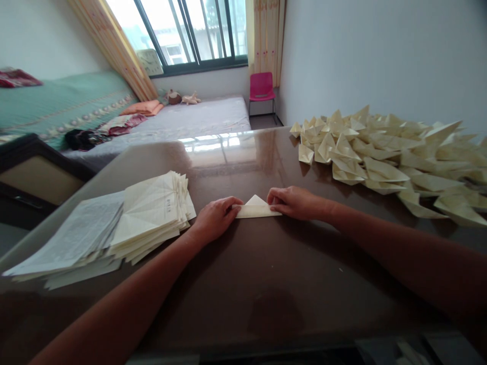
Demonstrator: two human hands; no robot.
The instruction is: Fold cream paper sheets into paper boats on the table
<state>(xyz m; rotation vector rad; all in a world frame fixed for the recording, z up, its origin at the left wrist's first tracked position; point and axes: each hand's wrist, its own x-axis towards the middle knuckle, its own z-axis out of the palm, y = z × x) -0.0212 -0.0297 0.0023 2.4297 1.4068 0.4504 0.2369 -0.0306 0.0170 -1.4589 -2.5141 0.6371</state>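
Note:
A small cream paper piece [257, 208], folded to a triangle with a flat band along its base, lies on the glossy brown table [266, 284]. My left hand [215, 218] has its fingers curled and pressed on the left end of the band. My right hand [294, 203] pinches the right end, fingers together. Both hands rest on the tabletop.
A stack of flat cream sheets [114, 228] lies to the left of my hands. A large heap of folded paper boats [391, 157] covers the table's right side by the wall. Beyond the table are a bed [182, 121], a pink chair [262, 88] and a window.

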